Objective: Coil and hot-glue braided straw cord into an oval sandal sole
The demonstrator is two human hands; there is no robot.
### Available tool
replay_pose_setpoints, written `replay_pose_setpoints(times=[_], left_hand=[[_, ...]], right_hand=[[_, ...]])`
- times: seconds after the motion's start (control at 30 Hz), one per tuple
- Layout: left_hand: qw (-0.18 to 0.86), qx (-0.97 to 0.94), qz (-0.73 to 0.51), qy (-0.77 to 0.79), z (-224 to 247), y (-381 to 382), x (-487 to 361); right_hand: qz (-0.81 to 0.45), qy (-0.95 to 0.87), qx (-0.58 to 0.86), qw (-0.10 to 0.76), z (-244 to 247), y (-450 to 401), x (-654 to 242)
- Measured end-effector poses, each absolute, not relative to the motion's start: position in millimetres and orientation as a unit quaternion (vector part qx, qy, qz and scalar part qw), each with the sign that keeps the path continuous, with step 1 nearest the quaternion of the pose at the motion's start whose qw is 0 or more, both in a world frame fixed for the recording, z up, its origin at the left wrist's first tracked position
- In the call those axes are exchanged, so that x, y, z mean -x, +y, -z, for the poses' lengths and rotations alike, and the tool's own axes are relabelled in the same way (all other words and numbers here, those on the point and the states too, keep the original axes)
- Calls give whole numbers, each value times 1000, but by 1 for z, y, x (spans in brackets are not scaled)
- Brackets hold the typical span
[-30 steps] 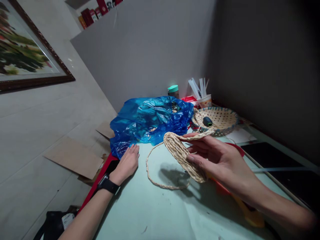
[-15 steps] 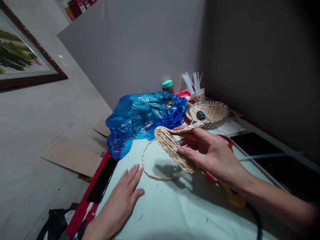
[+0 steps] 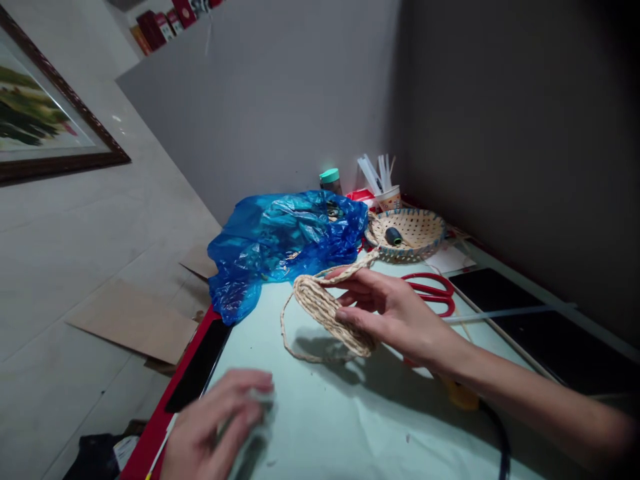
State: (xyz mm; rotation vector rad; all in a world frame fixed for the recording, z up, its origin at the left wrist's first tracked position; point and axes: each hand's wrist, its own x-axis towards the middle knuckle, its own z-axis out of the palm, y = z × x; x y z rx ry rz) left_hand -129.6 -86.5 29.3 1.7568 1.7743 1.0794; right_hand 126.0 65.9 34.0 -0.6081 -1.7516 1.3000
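My right hand (image 3: 393, 313) pinches a flat oval coil of braided straw cord (image 3: 325, 310) between thumb and fingers, just above the pale green table cover (image 3: 340, 420). One strand runs over the fingers toward the back, and a loose loop hangs at the coil's left, its lower part close to the table. My left hand (image 3: 215, 417) is raised at the near left, slightly blurred, its fingers loosely bent and apart with nothing in them. Behind my right hand lie red-handled scissors (image 3: 433, 293), their blades hidden.
A blue plastic bag (image 3: 285, 233) lies at the back, beside a woven basket (image 3: 417, 233) with a dark thread spool (image 3: 393, 236). A paper cup (image 3: 389, 199) holds white sticks. A dark tablet (image 3: 530, 327) lies right, a black phone (image 3: 195, 367) left. Something yellow (image 3: 460, 393) sits beneath my right forearm.
My left hand has lifted off the table, moved nearer to me and bent its fingers. My right hand still grips the coil, slightly left in view; the scissors show more.
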Motion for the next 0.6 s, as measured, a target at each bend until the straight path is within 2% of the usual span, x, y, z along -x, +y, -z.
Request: replay_pose_setpoints(times=[0.07,0.17,0.43,0.6], left_hand=[[209,-591,-421,655,-48,-54,114],[345,-563,-464,590,-58,-12,90],[443,-531,-482,538,-39,15,72],[567,-433,-499,492,-22,23,66]], right_hand=[[-520,-717,243,396,-37,63,-125],[-524,-736,242,355,-38,61,-126],[-531,-757,260,277,-34,69,-134],[-503,-758,291,297,-34,77,-137]])
